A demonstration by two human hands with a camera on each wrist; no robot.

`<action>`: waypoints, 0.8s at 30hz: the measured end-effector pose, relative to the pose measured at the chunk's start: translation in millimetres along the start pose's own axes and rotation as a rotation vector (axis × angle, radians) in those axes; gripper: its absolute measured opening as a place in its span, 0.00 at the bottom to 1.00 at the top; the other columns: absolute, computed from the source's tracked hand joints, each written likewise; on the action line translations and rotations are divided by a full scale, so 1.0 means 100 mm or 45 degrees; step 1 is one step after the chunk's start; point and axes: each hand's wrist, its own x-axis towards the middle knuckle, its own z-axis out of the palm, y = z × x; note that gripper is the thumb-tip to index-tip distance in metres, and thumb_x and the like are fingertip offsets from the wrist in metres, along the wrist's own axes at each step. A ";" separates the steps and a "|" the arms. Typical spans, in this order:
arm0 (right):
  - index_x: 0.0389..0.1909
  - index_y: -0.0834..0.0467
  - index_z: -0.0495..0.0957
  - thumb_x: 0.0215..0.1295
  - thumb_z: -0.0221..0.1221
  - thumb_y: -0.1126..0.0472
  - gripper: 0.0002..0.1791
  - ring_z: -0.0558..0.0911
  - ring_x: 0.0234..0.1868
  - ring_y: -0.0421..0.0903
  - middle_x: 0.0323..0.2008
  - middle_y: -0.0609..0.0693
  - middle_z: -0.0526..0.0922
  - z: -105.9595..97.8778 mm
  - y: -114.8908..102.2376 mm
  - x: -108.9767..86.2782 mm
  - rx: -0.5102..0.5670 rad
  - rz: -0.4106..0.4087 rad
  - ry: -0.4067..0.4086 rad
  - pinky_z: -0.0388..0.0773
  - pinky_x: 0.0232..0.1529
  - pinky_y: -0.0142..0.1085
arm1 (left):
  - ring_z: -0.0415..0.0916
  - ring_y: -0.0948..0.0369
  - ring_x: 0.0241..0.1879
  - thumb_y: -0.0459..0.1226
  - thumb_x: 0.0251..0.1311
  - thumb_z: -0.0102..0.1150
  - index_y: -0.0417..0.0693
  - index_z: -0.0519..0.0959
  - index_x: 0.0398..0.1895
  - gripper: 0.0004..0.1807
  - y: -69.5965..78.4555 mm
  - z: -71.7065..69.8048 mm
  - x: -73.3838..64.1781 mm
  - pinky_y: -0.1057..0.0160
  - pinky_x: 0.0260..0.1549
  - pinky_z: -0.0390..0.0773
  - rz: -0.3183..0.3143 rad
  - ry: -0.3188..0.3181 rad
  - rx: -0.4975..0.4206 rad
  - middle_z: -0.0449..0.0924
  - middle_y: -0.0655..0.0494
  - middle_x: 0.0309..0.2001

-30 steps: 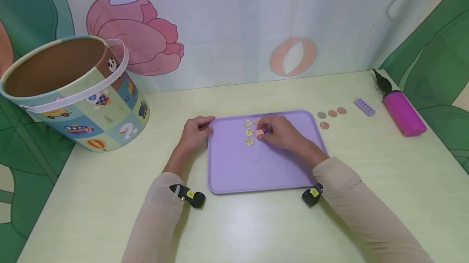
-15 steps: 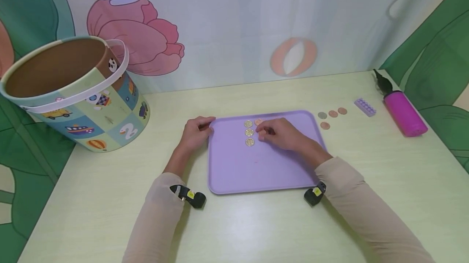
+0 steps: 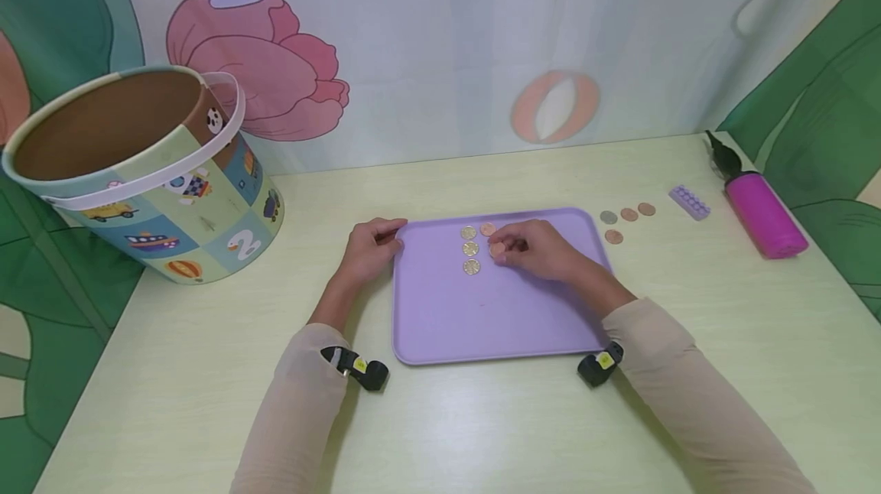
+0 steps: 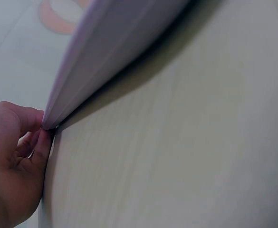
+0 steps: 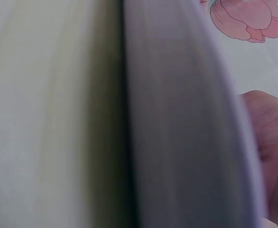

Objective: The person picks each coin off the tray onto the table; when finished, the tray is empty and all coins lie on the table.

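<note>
A purple tray (image 3: 447, 318) lies on the table with a column of 3 gold-coloured coins (image 3: 471, 248) near its upper middle. One copper coin (image 3: 488, 229) lies beside the top of that column. My right hand (image 3: 540, 249) pinches another copper coin (image 3: 497, 248) just over the tray, to the right of the middle gold coin. At the tray's far left corner, my left hand (image 3: 368, 255) grips the edge between thumb and fingers; the left wrist view shows the thumb (image 4: 42, 146) low against the corner. In the right wrist view the tray's side hides the right fingertips.
Right of the tray lie one silver coin (image 3: 609, 216) and 3 copper coins (image 3: 629, 214). Beyond them are a purple toy brick (image 3: 689, 203) and a pink hand pump (image 3: 765, 215). A large patterned bucket (image 3: 206, 219) stands at the left, and a printed curtain (image 3: 427, 58) hangs behind.
My right hand has drawn slightly to the right with the copper coin, showing more of the copper coin at the top. The left hand keeps its place at the tray corner.
</note>
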 end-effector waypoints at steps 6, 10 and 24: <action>0.51 0.66 0.85 0.60 0.69 0.68 0.17 0.78 0.35 0.42 0.36 0.57 0.87 -0.03 0.00 -0.03 0.016 0.017 0.031 0.77 0.39 0.28 | 0.77 0.46 0.63 0.26 0.64 0.54 0.36 0.79 0.62 0.22 0.00 0.01 0.00 0.52 0.67 0.77 0.009 0.007 0.009 0.80 0.36 0.60; 0.53 0.65 0.84 0.61 0.68 0.68 0.18 0.81 0.38 0.45 0.38 0.58 0.87 -0.06 0.01 -0.05 0.019 0.026 0.053 0.79 0.43 0.33 | 0.77 0.46 0.63 0.26 0.64 0.54 0.36 0.79 0.62 0.22 -0.01 0.01 0.00 0.52 0.66 0.78 0.009 0.010 0.014 0.80 0.36 0.60; 0.54 0.70 0.82 0.62 0.65 0.73 0.18 0.87 0.47 0.56 0.45 0.65 0.88 -0.12 0.00 -0.15 0.092 -0.025 0.112 0.86 0.53 0.43 | 0.77 0.46 0.63 0.25 0.64 0.55 0.36 0.79 0.62 0.22 0.01 0.01 -0.01 0.51 0.66 0.77 0.012 0.011 0.002 0.80 0.36 0.60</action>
